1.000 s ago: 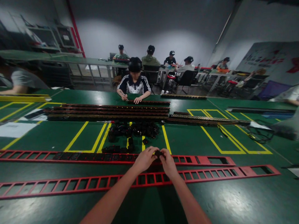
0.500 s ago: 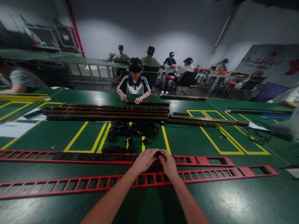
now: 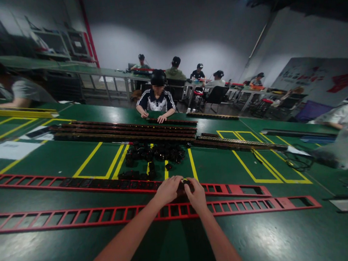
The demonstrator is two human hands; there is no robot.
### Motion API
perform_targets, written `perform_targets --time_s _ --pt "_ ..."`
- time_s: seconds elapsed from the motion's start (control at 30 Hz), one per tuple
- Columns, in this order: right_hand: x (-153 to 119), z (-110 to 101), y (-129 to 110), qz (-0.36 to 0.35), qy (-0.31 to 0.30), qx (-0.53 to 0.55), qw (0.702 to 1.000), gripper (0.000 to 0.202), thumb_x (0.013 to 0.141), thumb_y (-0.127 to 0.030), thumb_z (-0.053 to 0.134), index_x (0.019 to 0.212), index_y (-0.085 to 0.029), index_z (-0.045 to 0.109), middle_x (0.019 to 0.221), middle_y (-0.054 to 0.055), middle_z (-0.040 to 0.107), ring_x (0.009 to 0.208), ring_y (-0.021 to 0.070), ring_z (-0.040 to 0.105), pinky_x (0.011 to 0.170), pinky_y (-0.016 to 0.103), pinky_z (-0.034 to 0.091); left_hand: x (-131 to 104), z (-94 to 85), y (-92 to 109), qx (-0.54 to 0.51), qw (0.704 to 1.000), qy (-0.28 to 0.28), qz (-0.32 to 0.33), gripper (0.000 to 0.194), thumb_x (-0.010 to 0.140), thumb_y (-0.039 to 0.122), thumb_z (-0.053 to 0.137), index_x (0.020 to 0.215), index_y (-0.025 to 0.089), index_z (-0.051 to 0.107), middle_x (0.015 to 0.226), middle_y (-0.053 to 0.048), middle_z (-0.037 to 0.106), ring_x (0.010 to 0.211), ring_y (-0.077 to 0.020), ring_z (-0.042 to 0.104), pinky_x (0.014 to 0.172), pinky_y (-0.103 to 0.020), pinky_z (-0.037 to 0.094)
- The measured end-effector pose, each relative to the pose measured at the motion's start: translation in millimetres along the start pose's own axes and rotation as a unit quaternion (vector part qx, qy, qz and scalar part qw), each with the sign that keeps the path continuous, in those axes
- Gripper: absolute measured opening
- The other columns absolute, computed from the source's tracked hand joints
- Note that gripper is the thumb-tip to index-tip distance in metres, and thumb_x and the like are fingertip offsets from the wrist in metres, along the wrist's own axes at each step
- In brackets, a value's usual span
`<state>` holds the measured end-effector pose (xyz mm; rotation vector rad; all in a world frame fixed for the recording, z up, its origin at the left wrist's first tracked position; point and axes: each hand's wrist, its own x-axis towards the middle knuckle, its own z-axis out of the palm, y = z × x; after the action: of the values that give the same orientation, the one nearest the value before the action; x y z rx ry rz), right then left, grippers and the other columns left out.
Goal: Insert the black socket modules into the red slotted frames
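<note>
My left hand (image 3: pixel 169 189) and my right hand (image 3: pixel 195 189) meet over the farther red slotted frame (image 3: pixel 249 190). Between their curled fingers is a small black part (image 3: pixel 182 188), mostly hidden; its exact kind I cannot make out. To the left, several black square pieces (image 3: pixel 105 185) sit in the slots of that same frame. Under my wrists runs a second red slotted frame (image 3: pixel 238 207), its slots showing the green table through them. Beyond my hands lies a loose pile of small black parts (image 3: pixel 154 152).
Long dark rails (image 3: pixel 125 130) lie stacked across the green table (image 3: pixel 65 253). White paper (image 3: pixel 9 150) is at the left, a clear plastic bag (image 3: pixel 337 150) at the right. A co-worker (image 3: pixel 157 97) sits opposite with both hands on a rail; other people sit farther back.
My hands stay at nearly the same spot over the farther frame, fingers shifting slightly around the small black part. The view has turned a little.
</note>
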<state>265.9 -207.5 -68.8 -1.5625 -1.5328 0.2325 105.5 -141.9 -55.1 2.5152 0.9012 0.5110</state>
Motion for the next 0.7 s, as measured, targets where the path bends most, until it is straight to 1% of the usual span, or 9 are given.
perform_targets --time_s 0.07,0.1,0.2,0.27,0.4,0.5,0.57,0.7 --pt "2.1 -2.7 1.1 0.011 0.039 0.018 0.999 0.028 0.092 -0.032 0.048 0.110 -0.019 0.064 0.105 0.011 0.067 0.099 0.0231 0.063 0.090 0.039 0.051 0.1 2.5 -0.3 0.016 1.000 0.001 0.020 0.043 0.091 0.023 0.057 0.132 0.023 0.047 0.123 -0.009 0.060 0.115 -0.0261 0.056 0.094 -0.038 0.044" --pt "3.8 -4.6 2.2 0.015 0.046 0.029 0.998 0.028 0.092 -0.031 0.047 0.111 -0.019 0.064 0.107 0.011 0.066 0.101 0.0232 0.062 0.091 0.039 0.051 0.2 3.9 -0.7 0.029 0.999 -0.003 0.031 0.041 0.092 0.023 0.056 0.132 0.023 0.048 0.122 -0.009 0.060 0.114 -0.0261 0.055 0.094 -0.038 0.044" --pt "9.8 -12.0 7.8 0.012 0.020 0.059 0.998 0.027 0.088 -0.027 0.050 0.109 -0.020 0.065 0.107 0.010 0.064 0.102 0.0234 0.061 0.089 0.039 0.052 0.9 7.3 -2.0 0.062 0.996 -0.020 0.057 0.032 0.095 0.027 0.052 0.126 0.025 0.056 0.115 -0.009 0.062 0.111 -0.0257 0.056 0.094 -0.038 0.044" --pt "12.7 -17.1 12.9 0.005 -0.005 0.063 0.998 0.025 0.086 -0.025 0.052 0.107 -0.021 0.065 0.106 0.009 0.063 0.102 0.0234 0.061 0.088 0.039 0.052 1.3 8.8 -2.9 0.071 0.995 -0.019 0.067 0.030 0.095 0.030 0.052 0.124 0.026 0.058 0.113 -0.008 0.062 0.108 -0.0255 0.056 0.093 -0.038 0.044" --pt "10.9 -22.2 21.0 -0.014 -0.029 0.040 0.999 0.025 0.085 -0.020 0.049 0.105 -0.021 0.064 0.103 0.008 0.063 0.100 0.0227 0.060 0.092 0.040 0.051 1.6 10.8 -4.2 0.067 0.995 -0.001 0.075 0.026 0.095 0.030 0.051 0.120 0.026 0.059 0.114 -0.007 0.062 0.107 -0.0250 0.056 0.092 -0.038 0.045" --pt "6.0 -20.7 21.8 -0.037 -0.047 0.010 0.998 0.029 0.080 -0.013 0.046 0.101 -0.022 0.063 0.104 0.008 0.062 0.103 0.0227 0.059 0.096 0.040 0.049 1.4 11.3 -4.7 0.062 0.995 -0.002 0.078 0.026 0.095 0.028 0.051 0.120 0.025 0.059 0.118 -0.007 0.062 0.109 -0.0247 0.056 0.092 -0.038 0.045" --pt "4.1 -19.2 20.6 -0.043 -0.051 -0.007 0.998 0.031 0.078 -0.011 0.045 0.100 -0.023 0.063 0.106 0.008 0.061 0.106 0.0229 0.058 0.098 0.041 0.048 1.3 10.9 -4.5 0.067 0.995 -0.008 0.076 0.027 0.095 0.027 0.052 0.121 0.025 0.058 0.119 -0.006 0.063 0.109 -0.0244 0.056 0.093 -0.038 0.045" --pt "3.8 -18.8 18.2 -0.037 -0.035 -0.009 0.999 0.031 0.080 -0.011 0.044 0.103 -0.023 0.062 0.107 0.008 0.060 0.107 0.0233 0.057 0.099 0.042 0.048 0.9 9.3 -3.1 0.072 0.995 -0.008 0.076 0.025 0.096 0.027 0.050 0.120 0.025 0.058 0.119 -0.006 0.063 0.109 -0.0250 0.056 0.093 -0.039 0.045"
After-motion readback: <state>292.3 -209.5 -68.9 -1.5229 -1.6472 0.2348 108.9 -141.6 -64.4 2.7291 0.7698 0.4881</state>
